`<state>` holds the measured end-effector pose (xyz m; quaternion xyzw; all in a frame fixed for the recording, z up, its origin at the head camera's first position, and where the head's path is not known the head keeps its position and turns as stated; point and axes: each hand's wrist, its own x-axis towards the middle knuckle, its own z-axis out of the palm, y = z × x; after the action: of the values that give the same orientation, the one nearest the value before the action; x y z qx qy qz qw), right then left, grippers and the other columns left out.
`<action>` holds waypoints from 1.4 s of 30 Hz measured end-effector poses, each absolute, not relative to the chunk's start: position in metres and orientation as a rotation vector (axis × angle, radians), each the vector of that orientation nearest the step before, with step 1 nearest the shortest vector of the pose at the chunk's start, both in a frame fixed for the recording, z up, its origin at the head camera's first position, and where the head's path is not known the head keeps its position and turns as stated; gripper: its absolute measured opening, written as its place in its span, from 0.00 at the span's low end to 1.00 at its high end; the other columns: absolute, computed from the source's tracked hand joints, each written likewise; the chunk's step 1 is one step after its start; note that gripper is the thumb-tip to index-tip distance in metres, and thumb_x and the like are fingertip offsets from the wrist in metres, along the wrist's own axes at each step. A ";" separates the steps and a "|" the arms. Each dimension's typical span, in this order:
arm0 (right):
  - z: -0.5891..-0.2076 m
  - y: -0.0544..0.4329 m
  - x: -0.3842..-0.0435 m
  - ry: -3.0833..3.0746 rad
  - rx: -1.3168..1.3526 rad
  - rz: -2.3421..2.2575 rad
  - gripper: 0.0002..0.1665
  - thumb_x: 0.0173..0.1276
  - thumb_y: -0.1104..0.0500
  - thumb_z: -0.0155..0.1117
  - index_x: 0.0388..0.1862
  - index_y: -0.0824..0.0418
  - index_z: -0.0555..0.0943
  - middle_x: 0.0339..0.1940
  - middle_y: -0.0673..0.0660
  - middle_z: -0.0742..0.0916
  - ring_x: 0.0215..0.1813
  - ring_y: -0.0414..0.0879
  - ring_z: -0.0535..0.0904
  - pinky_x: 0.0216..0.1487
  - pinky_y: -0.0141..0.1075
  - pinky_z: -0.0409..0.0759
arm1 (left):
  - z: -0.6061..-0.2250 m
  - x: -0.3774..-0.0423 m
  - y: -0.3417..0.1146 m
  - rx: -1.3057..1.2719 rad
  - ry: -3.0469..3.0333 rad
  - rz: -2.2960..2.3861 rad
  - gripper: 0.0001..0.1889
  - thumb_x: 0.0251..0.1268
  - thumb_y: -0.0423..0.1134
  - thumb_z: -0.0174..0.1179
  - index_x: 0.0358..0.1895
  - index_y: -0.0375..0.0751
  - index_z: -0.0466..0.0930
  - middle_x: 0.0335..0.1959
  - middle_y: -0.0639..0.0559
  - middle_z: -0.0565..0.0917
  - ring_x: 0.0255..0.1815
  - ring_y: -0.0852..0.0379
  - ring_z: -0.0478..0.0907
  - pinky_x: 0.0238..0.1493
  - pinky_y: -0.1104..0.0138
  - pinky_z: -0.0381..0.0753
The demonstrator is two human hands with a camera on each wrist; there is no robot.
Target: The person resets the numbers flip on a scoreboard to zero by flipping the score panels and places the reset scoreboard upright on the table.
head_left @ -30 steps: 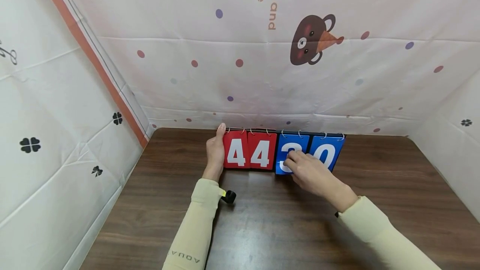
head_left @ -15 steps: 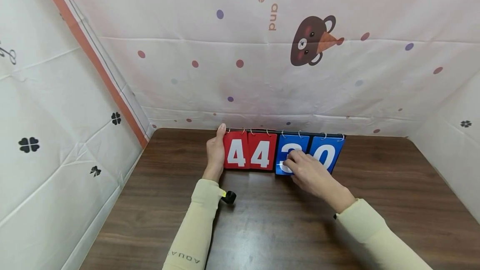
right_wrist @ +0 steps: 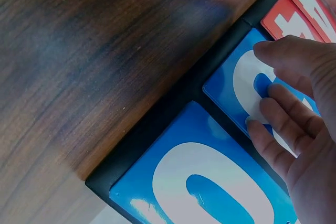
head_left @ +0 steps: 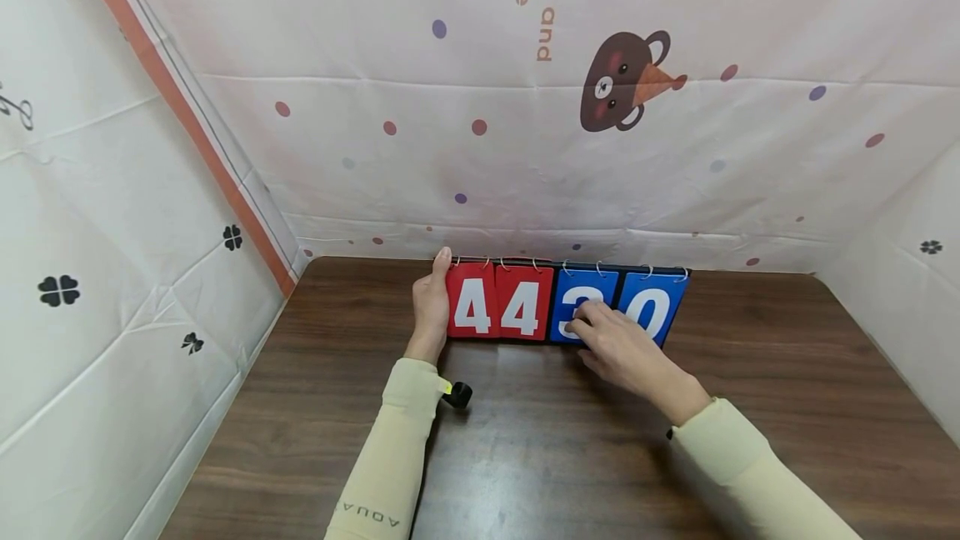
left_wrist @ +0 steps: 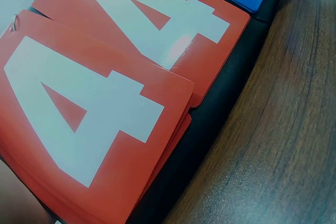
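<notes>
Flip scoreboard (head_left: 549,307), 1: on desk (head_left: 510,448), rear, showing 44 red, 30 blue. Left hand (head_left: 431,300): grips scoreboard's left end. Right hand (head_left: 622,348): fingers (right_wrist: 270,146) loosely bent on blue 3 card (head_left: 579,283). Status: 4 digits displayed; handling seems unfinished.

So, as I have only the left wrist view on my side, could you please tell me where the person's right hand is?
Observer: In the head view, the right hand is over the lower right part of the blue 3 card.
Operator: Thank you; may I ask whether there is another card beyond that one?
Observer: Yes, a blue 0 card hangs at the right end of the flip scoreboard.
</notes>
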<state>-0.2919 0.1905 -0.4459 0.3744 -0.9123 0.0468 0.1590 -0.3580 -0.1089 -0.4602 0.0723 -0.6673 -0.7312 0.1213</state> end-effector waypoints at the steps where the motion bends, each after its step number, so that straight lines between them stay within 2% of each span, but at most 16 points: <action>1: -0.446 0.191 -0.292 -2.610 1.069 0.139 0.27 0.57 0.63 0.86 0.55 0.64 0.86 0.48 0.61 0.83 0.50 0.53 0.81 0.53 0.47 0.86 | -0.460 -0.358 -0.109 0.212 -1.950 -2.135 0.34 0.71 0.72 0.57 0.19 0.47 0.71 0.28 0.51 0.84 0.36 0.54 0.79 0.42 0.61 0.77; 11: -0.442 0.186 -0.289 -2.618 1.043 0.208 0.22 0.61 0.61 0.84 0.53 0.63 0.86 0.47 0.60 0.83 0.47 0.50 0.81 0.50 0.45 0.87 | -0.459 -0.356 -0.110 0.219 -1.944 -2.145 0.33 0.72 0.71 0.56 0.18 0.47 0.70 0.26 0.51 0.83 0.34 0.54 0.78 0.41 0.61 0.76; 16: -0.432 0.182 -0.289 -2.610 0.998 0.246 0.22 0.63 0.61 0.82 0.53 0.64 0.86 0.50 0.61 0.84 0.51 0.53 0.82 0.53 0.48 0.86 | -0.458 -0.356 -0.112 0.231 -1.943 -2.165 0.34 0.72 0.71 0.55 0.18 0.47 0.71 0.25 0.51 0.83 0.33 0.55 0.78 0.40 0.61 0.76; 24: -0.409 0.178 -0.292 -2.511 1.003 0.308 0.17 0.67 0.63 0.77 0.52 0.65 0.85 0.50 0.61 0.84 0.50 0.55 0.82 0.51 0.49 0.86 | -0.457 -0.354 -0.115 0.195 -1.958 -2.190 0.33 0.73 0.74 0.49 0.39 0.46 0.81 0.38 0.51 0.84 0.41 0.55 0.80 0.48 0.60 0.77; 30: -0.388 0.176 -0.302 -2.354 0.995 0.381 0.10 0.69 0.67 0.72 0.48 0.66 0.85 0.49 0.62 0.85 0.48 0.55 0.82 0.45 0.48 0.86 | -0.455 -0.353 -0.116 0.187 -1.962 -2.202 0.33 0.74 0.74 0.49 0.42 0.45 0.81 0.40 0.50 0.84 0.42 0.55 0.80 0.50 0.59 0.77; 36: -0.373 0.174 -0.316 -2.311 0.921 0.423 0.08 0.70 0.67 0.71 0.47 0.66 0.86 0.49 0.62 0.86 0.50 0.57 0.83 0.45 0.51 0.87 | -0.456 -0.353 -0.116 0.168 -1.957 -2.219 0.33 0.76 0.73 0.46 0.47 0.44 0.80 0.44 0.49 0.83 0.44 0.54 0.80 0.52 0.58 0.76; 42: -0.361 0.176 -0.330 -2.492 0.737 0.563 0.08 0.76 0.64 0.66 0.50 0.66 0.85 0.51 0.62 0.84 0.48 0.58 0.82 0.46 0.53 0.85 | -0.456 -0.352 -0.114 0.171 -1.964 -2.225 0.34 0.76 0.73 0.45 0.50 0.44 0.80 0.46 0.49 0.83 0.46 0.54 0.79 0.54 0.58 0.76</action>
<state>-0.3305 0.1758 -0.3606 0.2691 -0.9101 0.2056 0.2390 -0.3515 -0.1141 -0.4558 0.0573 -0.6582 -0.7459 0.0845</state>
